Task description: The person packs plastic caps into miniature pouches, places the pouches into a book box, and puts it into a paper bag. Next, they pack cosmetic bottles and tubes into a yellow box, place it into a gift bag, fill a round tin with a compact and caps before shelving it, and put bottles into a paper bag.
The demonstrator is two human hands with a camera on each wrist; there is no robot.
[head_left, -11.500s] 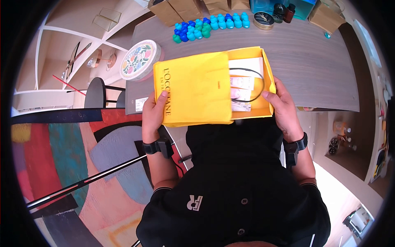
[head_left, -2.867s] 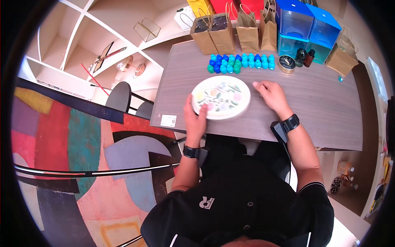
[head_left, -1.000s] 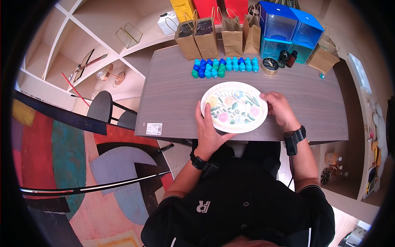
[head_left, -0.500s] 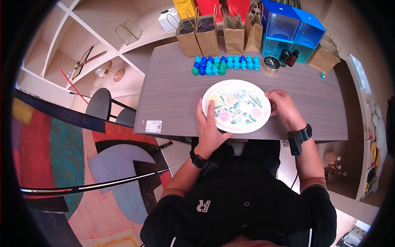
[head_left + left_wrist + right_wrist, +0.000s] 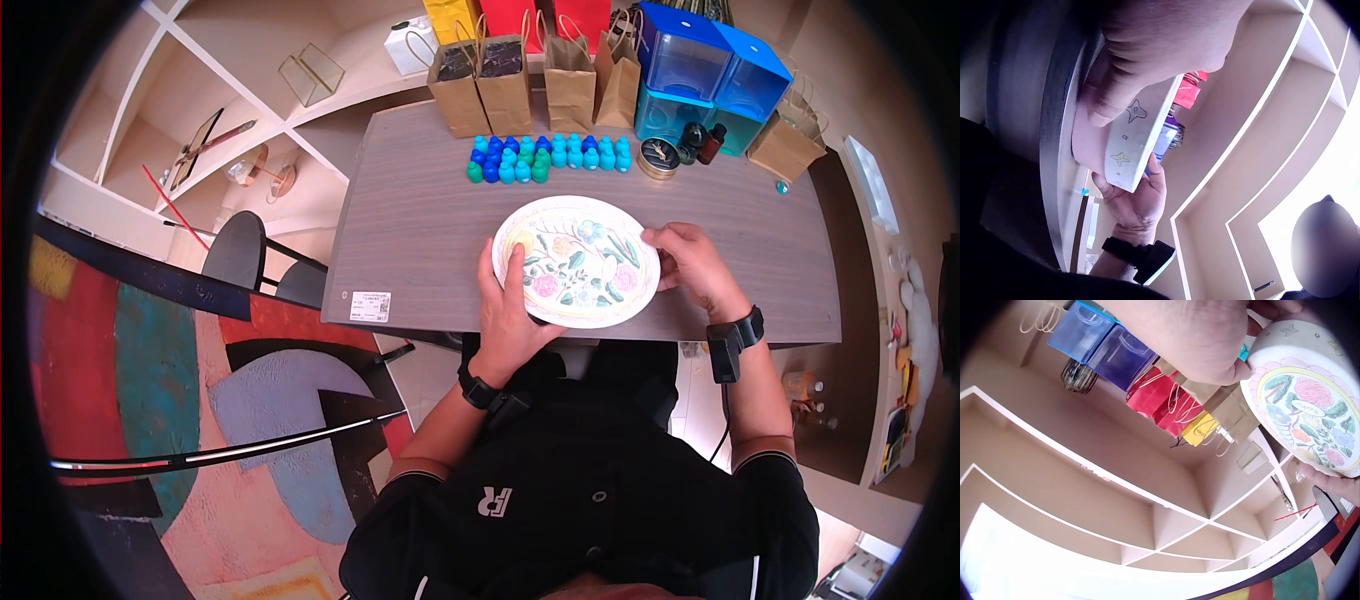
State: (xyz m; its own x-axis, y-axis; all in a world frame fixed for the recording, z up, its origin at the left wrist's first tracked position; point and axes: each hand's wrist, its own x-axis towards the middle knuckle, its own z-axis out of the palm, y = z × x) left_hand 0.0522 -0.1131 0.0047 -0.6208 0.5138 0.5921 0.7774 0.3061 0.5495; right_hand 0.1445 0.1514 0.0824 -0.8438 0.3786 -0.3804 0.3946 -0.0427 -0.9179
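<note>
A round gift box (image 5: 575, 262) with a floral lid is held at the table's front edge. In the left wrist view its white lid (image 5: 1138, 134) with star drawings overlaps a pink base (image 5: 1090, 139). My left hand (image 5: 510, 310) grips the box's left side, with the thumb against the pink base in the left wrist view. On the opposite side, my right hand (image 5: 700, 268) pinches the lid's rim, the thumb at its top edge and the fingers curled beneath. The lid sits on the base. The box's underside is hidden.
Several small blue, teal and green bottles (image 5: 510, 160) stand in rows behind the box. Beyond them are paper bags (image 5: 570, 92), blue plastic drawers (image 5: 690, 55), a round tin (image 5: 658, 158) and dark bottles (image 5: 712, 143). A label (image 5: 370, 306) marks the table's left front corner.
The yellow box held earlier is out of my hands. The round gift box came from the table's left to the front. My right hand took hold of its rim; lately little has moved.
</note>
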